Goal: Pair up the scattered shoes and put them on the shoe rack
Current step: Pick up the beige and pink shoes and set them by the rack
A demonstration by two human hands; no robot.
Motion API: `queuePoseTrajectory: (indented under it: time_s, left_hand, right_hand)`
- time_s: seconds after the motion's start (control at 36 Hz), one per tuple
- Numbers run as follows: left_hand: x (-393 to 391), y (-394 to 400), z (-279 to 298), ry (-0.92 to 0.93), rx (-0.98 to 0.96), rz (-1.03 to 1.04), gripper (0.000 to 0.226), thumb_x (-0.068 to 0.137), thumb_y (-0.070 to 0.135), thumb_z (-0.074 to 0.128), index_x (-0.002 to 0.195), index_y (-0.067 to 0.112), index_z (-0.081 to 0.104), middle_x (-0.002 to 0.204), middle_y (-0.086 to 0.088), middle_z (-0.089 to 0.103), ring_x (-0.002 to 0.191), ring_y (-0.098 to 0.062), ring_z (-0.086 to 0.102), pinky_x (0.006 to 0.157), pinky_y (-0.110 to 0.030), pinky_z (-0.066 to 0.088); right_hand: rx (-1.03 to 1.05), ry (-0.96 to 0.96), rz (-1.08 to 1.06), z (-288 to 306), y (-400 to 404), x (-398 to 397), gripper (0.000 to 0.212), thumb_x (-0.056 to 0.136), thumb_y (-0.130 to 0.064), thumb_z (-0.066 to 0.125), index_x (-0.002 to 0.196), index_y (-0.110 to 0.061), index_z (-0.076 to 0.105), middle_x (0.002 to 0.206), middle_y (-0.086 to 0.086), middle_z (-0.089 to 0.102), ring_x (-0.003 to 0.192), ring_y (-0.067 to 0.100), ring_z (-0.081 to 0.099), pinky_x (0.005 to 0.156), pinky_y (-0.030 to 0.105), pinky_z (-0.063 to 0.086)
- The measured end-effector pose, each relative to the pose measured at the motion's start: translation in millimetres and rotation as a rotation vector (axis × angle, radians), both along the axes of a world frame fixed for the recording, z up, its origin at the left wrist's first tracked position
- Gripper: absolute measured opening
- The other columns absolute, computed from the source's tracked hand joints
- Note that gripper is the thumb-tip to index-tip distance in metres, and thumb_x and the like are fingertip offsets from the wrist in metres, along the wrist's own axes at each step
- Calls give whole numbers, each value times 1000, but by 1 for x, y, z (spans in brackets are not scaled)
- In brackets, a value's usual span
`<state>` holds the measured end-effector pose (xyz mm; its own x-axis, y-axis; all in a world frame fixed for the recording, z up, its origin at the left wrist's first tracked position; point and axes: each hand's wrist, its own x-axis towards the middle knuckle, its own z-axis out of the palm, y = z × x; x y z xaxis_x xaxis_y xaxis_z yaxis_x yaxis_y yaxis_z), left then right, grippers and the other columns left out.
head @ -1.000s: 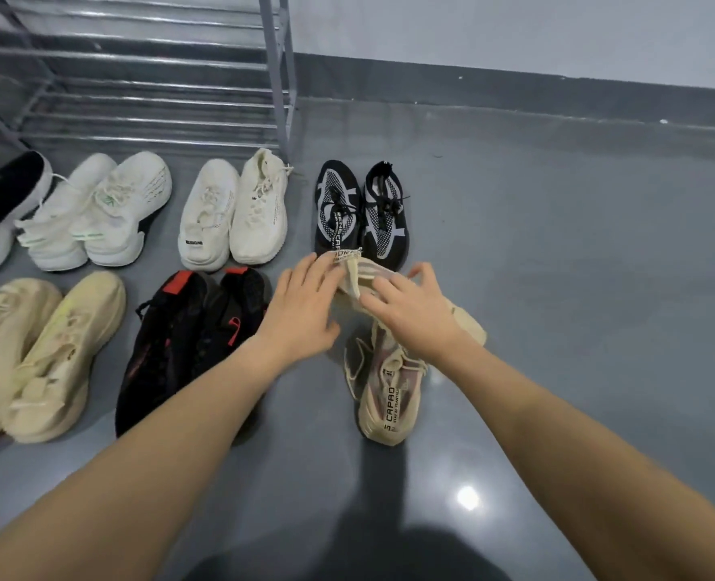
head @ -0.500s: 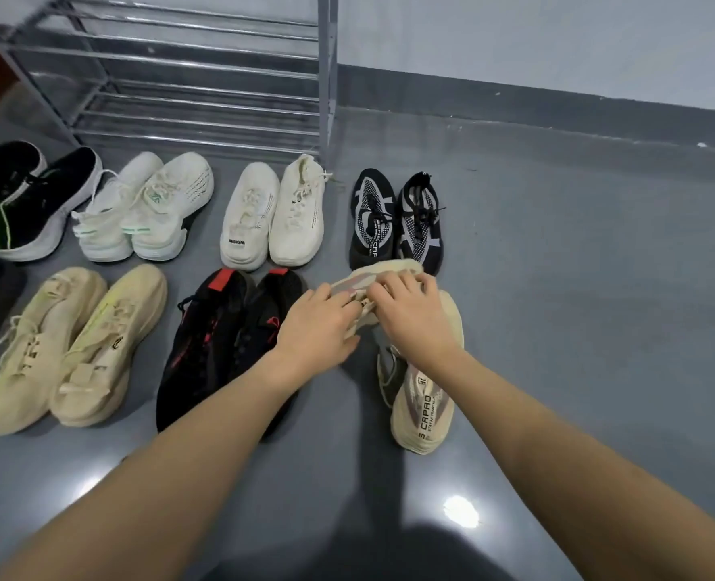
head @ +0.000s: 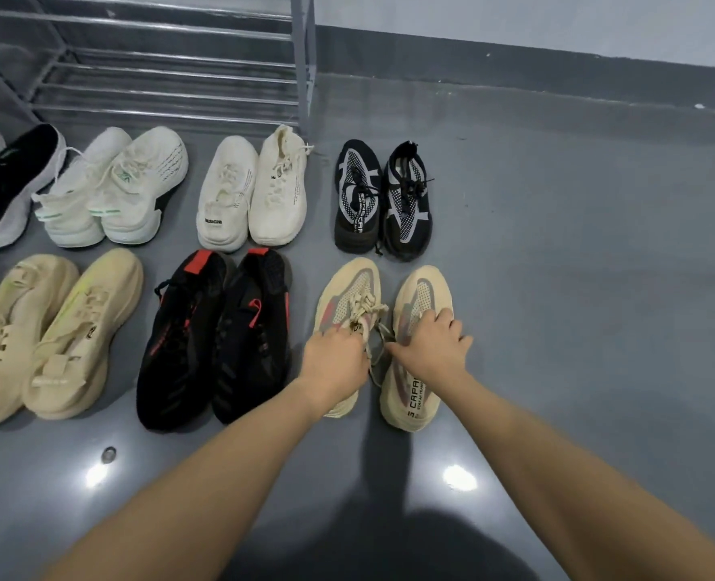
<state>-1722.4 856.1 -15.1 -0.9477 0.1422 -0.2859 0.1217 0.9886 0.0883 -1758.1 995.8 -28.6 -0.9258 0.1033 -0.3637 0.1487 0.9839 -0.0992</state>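
With the left hand [head: 335, 362] grasping the left beige sneaker [head: 349, 304] and the right hand [head: 433, 350] pressed on its mate [head: 420, 329], both side by side on the floor [head: 577, 287], tangled laces [head: 370, 312] risked dragging one askew if lifted toward the empty shoe rack [head: 171, 77].

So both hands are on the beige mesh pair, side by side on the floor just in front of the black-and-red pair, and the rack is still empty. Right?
Not quite. In the head view the beige mesh pair sits to the right of the black-and-red pair, in front of the black-and-grey pair. The rest holds: left hand and right hand are on it, and the visible part of the rack holds no shoes.
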Motion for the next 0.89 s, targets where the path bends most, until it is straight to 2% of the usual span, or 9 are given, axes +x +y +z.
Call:
queuePoseTrajectory:
  time_s: [0.11, 0.25, 0.33, 0.47, 0.53, 0.72, 0.81, 0.89]
  left_hand:
    - [-3, 11, 2, -19, 60, -9, 28, 94, 22, 40, 109, 7, 58, 112, -10, 62, 104, -29, 57, 80, -34, 42]
    - [-6, 18, -10, -1, 158, 20, 38, 95, 28, 41, 126, 9, 53, 127, -5, 49, 118, -27, 43, 98, -37, 35]
    - [-7, 19, -12, 10, 175, 17, 36, 96, 32, 41, 122, 13, 56, 129, -2, 42, 123, -28, 33, 108, -43, 26]
    - [-7, 18, -16, -48, 220, -11, 30, 95, 30, 42, 115, 14, 58, 130, -1, 39, 123, -27, 29, 106, -45, 26]
    - [-7, 17, -18, -52, 220, -45, 31, 95, 30, 42, 116, 13, 57, 131, -2, 39, 122, -28, 32, 108, -44, 27]
    - [-11, 13, -14, -56, 215, -96, 32, 95, 30, 43, 116, 12, 59, 129, -1, 44, 122, -26, 37, 105, -39, 32]
    - [-12, 14, -10, -35, 164, -98, 36, 94, 39, 42, 115, 14, 59, 125, 0, 47, 120, -23, 41, 99, -37, 35]
    - [-12, 14, -5, 19, 186, -37, 33, 93, 38, 40, 106, 15, 60, 114, -1, 53, 112, -23, 49, 90, -35, 39]
  right_hand:
    - [-105, -70, 18, -5, 1, -6, 49, 84, -40, 59, 120, -10, 43, 126, 12, 42, 122, 33, 38, 98, 46, 32]
    - [-191, -47, 79, -2, 3, -9, 26, 87, -23, 52, 110, -11, 50, 120, 12, 41, 114, 33, 41, 97, 45, 33]
    - [-230, 7, 169, -4, 4, -5, 19, 85, -16, 49, 104, -11, 50, 120, 11, 41, 113, 32, 40, 94, 44, 37]
    - [-324, 117, 127, -8, 9, -5, 8, 87, -14, 50, 94, -11, 50, 113, 10, 44, 105, 30, 43, 78, 39, 46]
    - [-331, 128, 122, -8, 9, -7, 7, 87, -13, 50, 93, -10, 50, 112, 10, 43, 105, 29, 42, 74, 38, 45]
    - [-304, 123, 125, -8, 6, -10, 10, 90, -15, 47, 96, -8, 51, 113, 12, 42, 107, 31, 42, 75, 41, 48]
    - [-264, 115, 117, -5, 4, -11, 19, 93, -25, 48, 101, -9, 53, 116, 10, 43, 111, 30, 41, 80, 42, 48]
    - [-165, 190, 148, 2, -3, -14, 29, 93, -36, 46, 106, -12, 56, 118, 8, 46, 111, 30, 42, 88, 43, 41]
